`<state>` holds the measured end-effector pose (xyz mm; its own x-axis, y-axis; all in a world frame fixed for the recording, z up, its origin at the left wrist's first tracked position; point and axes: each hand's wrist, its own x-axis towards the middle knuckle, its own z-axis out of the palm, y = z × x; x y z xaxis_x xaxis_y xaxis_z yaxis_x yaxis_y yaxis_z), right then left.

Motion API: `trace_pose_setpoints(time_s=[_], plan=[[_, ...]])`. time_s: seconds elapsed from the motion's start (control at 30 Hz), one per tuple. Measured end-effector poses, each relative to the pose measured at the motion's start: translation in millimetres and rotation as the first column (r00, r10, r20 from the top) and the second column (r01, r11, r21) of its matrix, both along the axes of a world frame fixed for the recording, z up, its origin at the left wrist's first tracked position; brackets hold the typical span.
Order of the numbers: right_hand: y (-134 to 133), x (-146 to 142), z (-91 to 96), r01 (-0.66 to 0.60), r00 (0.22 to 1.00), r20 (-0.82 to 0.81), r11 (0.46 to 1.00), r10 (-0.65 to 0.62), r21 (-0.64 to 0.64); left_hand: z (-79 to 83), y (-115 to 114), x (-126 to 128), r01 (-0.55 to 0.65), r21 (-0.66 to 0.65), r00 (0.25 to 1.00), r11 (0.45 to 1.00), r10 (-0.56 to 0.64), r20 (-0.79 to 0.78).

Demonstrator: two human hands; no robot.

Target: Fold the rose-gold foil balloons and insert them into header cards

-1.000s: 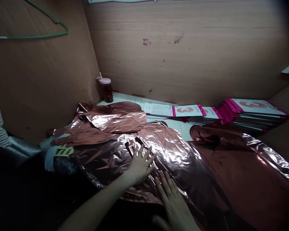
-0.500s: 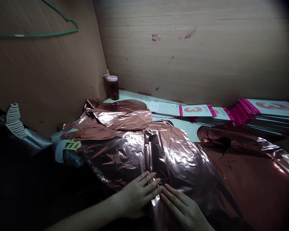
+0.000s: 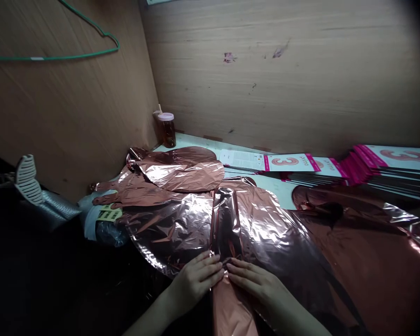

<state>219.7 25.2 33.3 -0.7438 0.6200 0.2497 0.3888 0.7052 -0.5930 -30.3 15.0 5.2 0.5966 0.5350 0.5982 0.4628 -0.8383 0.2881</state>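
Note:
A shiny rose-gold foil balloon [image 3: 266, 228], flat and uninflated, spreads in front of me with a folded strip down its middle. My left hand [image 3: 200, 278] lies on the left side of that strip, fingers stretched out and pressed to the foil. From the right, my right hand [image 3: 254, 282] rests on the foil too, its fingers extended and close to the left fingertips. Both thumbs are hidden. A smooth foil end [image 3: 233, 308] hangs toward me between the wrists. Further flat foil balloons [image 3: 182, 170] lie piled beyond, on the left.
Packages printed with a 3 [image 3: 289, 162] lie along the back, and a larger stack [image 3: 399, 156] is at right. A lidded drink cup [image 3: 167, 130] stands in the corner. More foil [image 3: 378, 252] covers the right side. A green hanger [image 3: 73, 56] hangs left, above a silver hair clip [image 3: 30, 179].
My hands have shifted slightly, the right fingers moving left and up along the strip. The foil end between my wrists now shows wider and flatter. The view has tilted a little.

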Motion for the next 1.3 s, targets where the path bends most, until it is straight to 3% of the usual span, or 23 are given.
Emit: trace_pose_setpoints(time_s=[0.03, 0.1, 0.17, 0.23, 0.3, 0.33, 0.4, 0.43, 0.5, 0.57, 0.63, 0.73, 0.83, 0.9, 0.93, 1.07, 1.13, 1.23, 1.3], plan=[[-2.3, 0.2, -4.9, 0.047, 0.998, -0.045, 0.999, -0.047, -0.009, -0.8, -1.7, -0.5, -0.019, -0.014, 0.999, 1.000, 0.019, 0.033], [-4.5, -4.0, -14.4, 0.219, 0.959, -0.145, 0.962, -0.243, -0.162, -0.1, -3.3, 4.5, -0.120, -0.145, 0.981, 0.982, 0.140, 0.134], [-2.7, -14.6, -21.1, 0.419, 0.837, -0.182, 0.820, -0.515, -0.390, 2.9, -0.4, 15.3, -0.296, -0.360, 0.914, 0.885, 0.372, 0.163], [1.7, -29.2, -25.1, 0.586, 0.674, -0.141, 0.641, -0.725, -0.496, 7.0, 6.9, 28.8, -0.472, -0.530, 0.807, 0.704, 0.588, 0.062], [6.5, -44.2, -27.9, 0.741, 0.556, -0.106, 0.550, -0.824, -0.385, 11.4, 16.3, 41.6, -0.610, -0.583, 0.711, 0.537, 0.696, -0.102], [8.7, -50.6, -29.3, 0.804, 0.530, -0.079, 0.530, -0.844, -0.269, 13.6, 21.0, 46.9, -0.659, -0.574, 0.683, 0.486, 0.707, -0.186], [13.4, -59.4, -32.4, 0.851, 0.525, -0.010, 0.525, -0.851, 0.004, 17.9, 30.6, 54.0, -0.733, -0.510, 0.650, 0.450, 0.685, -0.329], [16.4, -61.2, -33.9, 0.832, 0.541, 0.025, 0.540, -0.840, 0.130, 20.1, 35.7, 55.3, -0.753, -0.457, 0.646, 0.473, 0.663, -0.378], [23.2, -58.7, -35.8, 0.729, 0.606, 0.097, 0.600, -0.790, 0.331, 25.1, 47.9, 51.9, -0.713, -0.326, 0.696, 0.621, 0.570, -0.436], [28.1, -48.5, -34.8, 0.574, 0.702, 0.173, 0.693, -0.691, 0.437, 31.3, 60.7, 40.2, -0.536, -0.242, 0.790, 0.809, 0.380, -0.481], [25.1, -32.7, -30.4, 0.421, 0.789, 0.255, 0.795, -0.558, 0.436, 38.1, 67.9, 22.3, -0.291, -0.291, 0.852, 0.911, 0.107, -0.513], [-0.2, -7.7, -22.7, 0.219, 0.879, 0.321, 0.896, -0.353, 0.387, 43.0, 53.9, -5.1, -0.009, -0.394, 0.850, 0.919, -0.201, -0.487], [-34.2, 7.9, -22.5, 0.073, 0.949, 0.233, 0.867, -0.213, 0.493, 34.2, 18.7, -18.5, 0.157, -0.288, 0.849, 0.945, -0.278, -0.449], [-46.7, 10.8, -25.8, 0.093, 0.981, 0.094, 0.837, -0.170, 0.539, 24.0, 1.3, -16.9, 0.162, -0.148, 0.899, 0.976, -0.208, -0.385], [-48.2, 10.3, -27.3, 0.147, 0.985, 0.007, 0.846, -0.175, 0.512, 19.3, -2.6, -13.9, 0.135, -0.104, 0.932, 0.985, -0.162, -0.324], [-33.8, 0.9, -29.0, 0.354, 0.926, -0.209, 0.913, -0.313, 0.205, 8.0, 5.0, -0.2, 0.016, -0.167, 0.998, 0.986, -0.026, -0.058], [-26.0, -4.7, -28.6, 0.326, 0.940, -0.174, 0.924, -0.293, 0.202, 4.6, 9.1, 2.8, -0.016, -0.131, 0.999, 0.991, 0.012, -0.036], [-23.7, -10.4, -28.0, 0.184, 0.981, -0.111, 0.929, -0.156, 0.320, -0.7, 5.7, 3.3, -0.011, -0.021, 0.988, 1.000, 0.008, -0.151], [-26.5, -12.0, -27.6, 0.106, 0.993, -0.082, 0.947, -0.085, 0.303, -3.9, 0.6, 3.2, -0.020, -0.016, 0.977, 1.000, 0.016, -0.215]])
